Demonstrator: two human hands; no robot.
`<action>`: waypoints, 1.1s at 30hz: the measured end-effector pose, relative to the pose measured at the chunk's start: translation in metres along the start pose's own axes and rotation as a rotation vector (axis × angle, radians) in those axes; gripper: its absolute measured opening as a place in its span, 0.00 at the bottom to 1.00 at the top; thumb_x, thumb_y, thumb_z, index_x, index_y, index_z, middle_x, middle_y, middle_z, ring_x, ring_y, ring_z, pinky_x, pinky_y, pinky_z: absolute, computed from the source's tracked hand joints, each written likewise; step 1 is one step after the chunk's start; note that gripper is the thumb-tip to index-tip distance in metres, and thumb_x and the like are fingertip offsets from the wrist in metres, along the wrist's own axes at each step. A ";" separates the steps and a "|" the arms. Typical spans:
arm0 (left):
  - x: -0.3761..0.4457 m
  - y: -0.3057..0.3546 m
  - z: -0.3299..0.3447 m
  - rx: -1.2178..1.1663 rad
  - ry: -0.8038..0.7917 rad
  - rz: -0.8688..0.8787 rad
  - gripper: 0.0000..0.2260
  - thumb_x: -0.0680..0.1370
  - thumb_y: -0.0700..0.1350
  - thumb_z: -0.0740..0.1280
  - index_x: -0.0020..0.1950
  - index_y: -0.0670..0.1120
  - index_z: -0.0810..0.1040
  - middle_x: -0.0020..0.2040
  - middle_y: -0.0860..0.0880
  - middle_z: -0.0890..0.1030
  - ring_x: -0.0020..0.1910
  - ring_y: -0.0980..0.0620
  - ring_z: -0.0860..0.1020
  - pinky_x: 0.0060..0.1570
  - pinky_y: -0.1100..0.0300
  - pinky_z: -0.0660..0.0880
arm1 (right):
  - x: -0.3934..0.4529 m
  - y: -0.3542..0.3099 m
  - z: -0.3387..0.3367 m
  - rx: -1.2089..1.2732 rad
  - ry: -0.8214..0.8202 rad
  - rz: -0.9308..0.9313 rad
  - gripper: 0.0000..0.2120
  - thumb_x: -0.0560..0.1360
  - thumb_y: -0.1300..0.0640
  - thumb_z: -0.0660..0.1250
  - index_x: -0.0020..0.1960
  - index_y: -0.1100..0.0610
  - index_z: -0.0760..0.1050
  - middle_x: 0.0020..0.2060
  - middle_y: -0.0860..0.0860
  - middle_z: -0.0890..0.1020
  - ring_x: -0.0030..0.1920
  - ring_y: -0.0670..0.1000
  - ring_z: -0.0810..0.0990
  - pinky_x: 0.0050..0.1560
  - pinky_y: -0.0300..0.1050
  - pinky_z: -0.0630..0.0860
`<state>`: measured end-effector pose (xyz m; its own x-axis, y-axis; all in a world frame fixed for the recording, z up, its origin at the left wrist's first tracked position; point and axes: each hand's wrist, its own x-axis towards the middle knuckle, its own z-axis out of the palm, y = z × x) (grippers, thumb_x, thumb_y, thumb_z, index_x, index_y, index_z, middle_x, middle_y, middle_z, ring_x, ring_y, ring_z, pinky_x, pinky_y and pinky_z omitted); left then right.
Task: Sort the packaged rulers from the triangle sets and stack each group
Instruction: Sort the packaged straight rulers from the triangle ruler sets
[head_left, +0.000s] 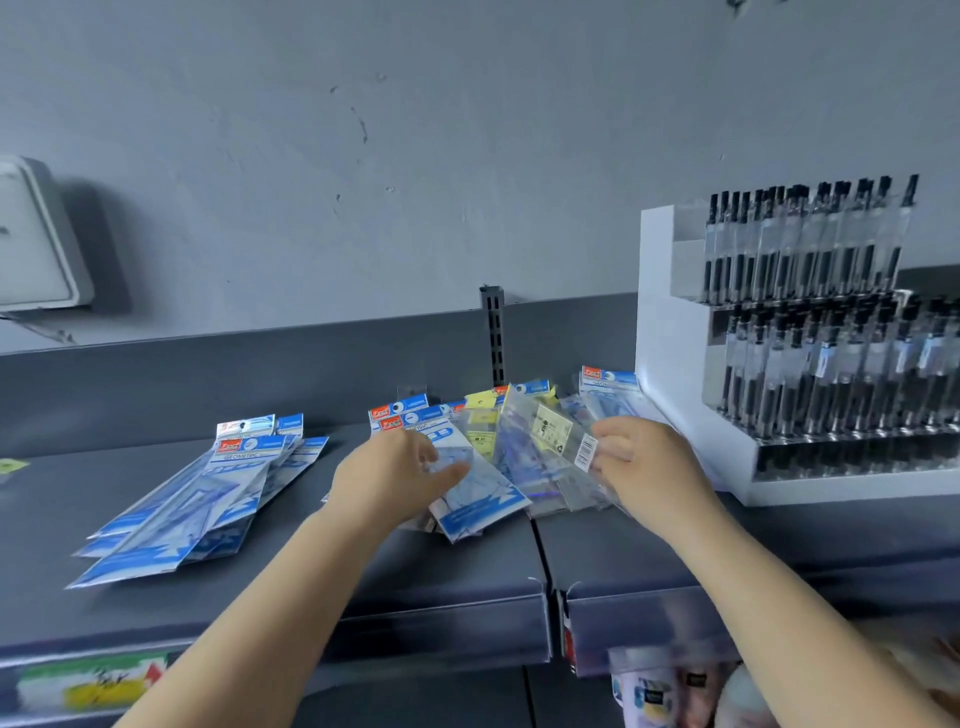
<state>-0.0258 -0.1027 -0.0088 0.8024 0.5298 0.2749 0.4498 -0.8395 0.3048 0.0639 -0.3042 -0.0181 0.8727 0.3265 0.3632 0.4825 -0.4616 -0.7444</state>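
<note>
Grey shelf (363, 561), stack of blue triangle sets (208, 499) at left, mixed pile (519, 457) at centre, left hand (389, 475) with its grip around a triangle set pack (467, 493) on the pile, right hand (649, 462) pinching a clear ruler pack (550, 431) raised over the pile, white pen display (675, 364) at right.

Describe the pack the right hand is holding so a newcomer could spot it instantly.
Start at the white pen display rack on the right of the grey shelf. Just left of it, the right hand pinches a clear packet raised above the mixed pile. Unlike its blue-printed neighbours, it shows a pale yellow label and a barcode sticker.
</note>
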 end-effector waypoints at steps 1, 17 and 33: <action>0.001 0.001 0.003 0.053 0.003 -0.037 0.25 0.72 0.65 0.64 0.59 0.49 0.76 0.57 0.51 0.80 0.58 0.50 0.76 0.50 0.59 0.70 | 0.000 -0.002 0.001 0.094 -0.003 0.027 0.11 0.73 0.67 0.62 0.55 0.63 0.75 0.52 0.59 0.81 0.52 0.59 0.79 0.53 0.54 0.76; 0.007 -0.036 -0.005 -0.717 0.054 -0.187 0.25 0.70 0.38 0.74 0.66 0.43 0.71 0.41 0.51 0.78 0.39 0.52 0.76 0.36 0.63 0.70 | -0.007 -0.045 0.053 1.316 -0.181 0.465 0.10 0.77 0.72 0.58 0.40 0.62 0.72 0.30 0.54 0.74 0.29 0.48 0.73 0.30 0.39 0.74; -0.016 -0.183 -0.087 -1.257 0.191 -0.146 0.06 0.75 0.36 0.68 0.46 0.46 0.80 0.42 0.48 0.83 0.44 0.44 0.81 0.48 0.46 0.79 | -0.029 -0.166 0.158 1.053 -0.371 0.132 0.08 0.73 0.72 0.64 0.47 0.62 0.75 0.32 0.51 0.83 0.30 0.46 0.82 0.33 0.38 0.79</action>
<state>-0.1550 0.0530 0.0100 0.6611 0.7036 0.2604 -0.2339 -0.1365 0.9626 -0.0534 -0.1064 0.0063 0.7510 0.6331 0.1877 -0.0697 0.3587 -0.9308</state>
